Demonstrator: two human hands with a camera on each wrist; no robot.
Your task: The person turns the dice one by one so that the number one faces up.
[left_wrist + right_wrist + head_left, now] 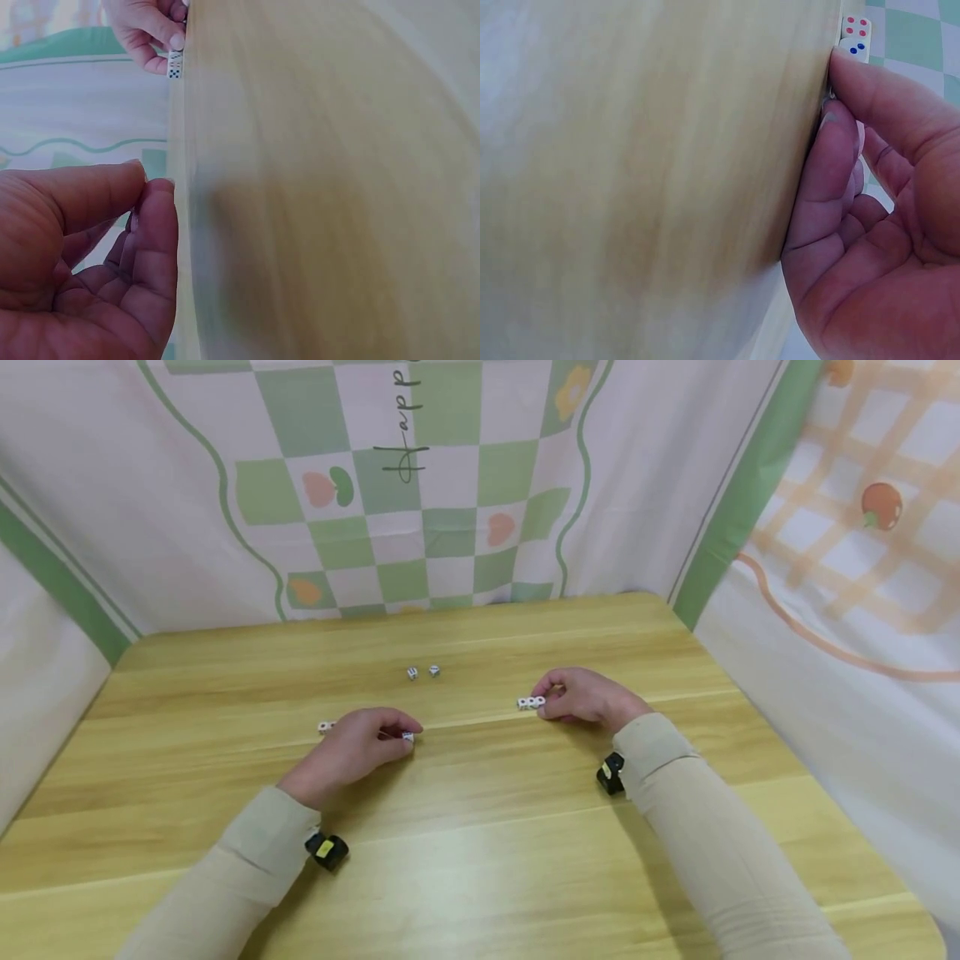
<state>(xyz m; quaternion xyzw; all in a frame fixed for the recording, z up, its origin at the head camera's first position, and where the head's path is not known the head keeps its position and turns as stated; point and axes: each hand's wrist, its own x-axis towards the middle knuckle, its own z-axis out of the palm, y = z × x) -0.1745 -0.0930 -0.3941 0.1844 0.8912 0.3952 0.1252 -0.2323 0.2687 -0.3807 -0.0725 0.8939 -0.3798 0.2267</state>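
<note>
dice [412,673]: at least seven | black wrist cameras [327,852]: two | sleeves [720,827]: two | table [465,860]: one

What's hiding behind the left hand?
In the head view, part of a white die peeks out beside the left hand. The hand covers whatever lies farther behind it, so I can't tell if there's more.

Between the left hand [352,747] and the right hand [585,695], the counter [472,827] leaves room to pass. Just beyond that gap, two dice [412,673] stand in the way, and a patterned curtain [448,477] blocks the far side.
</note>
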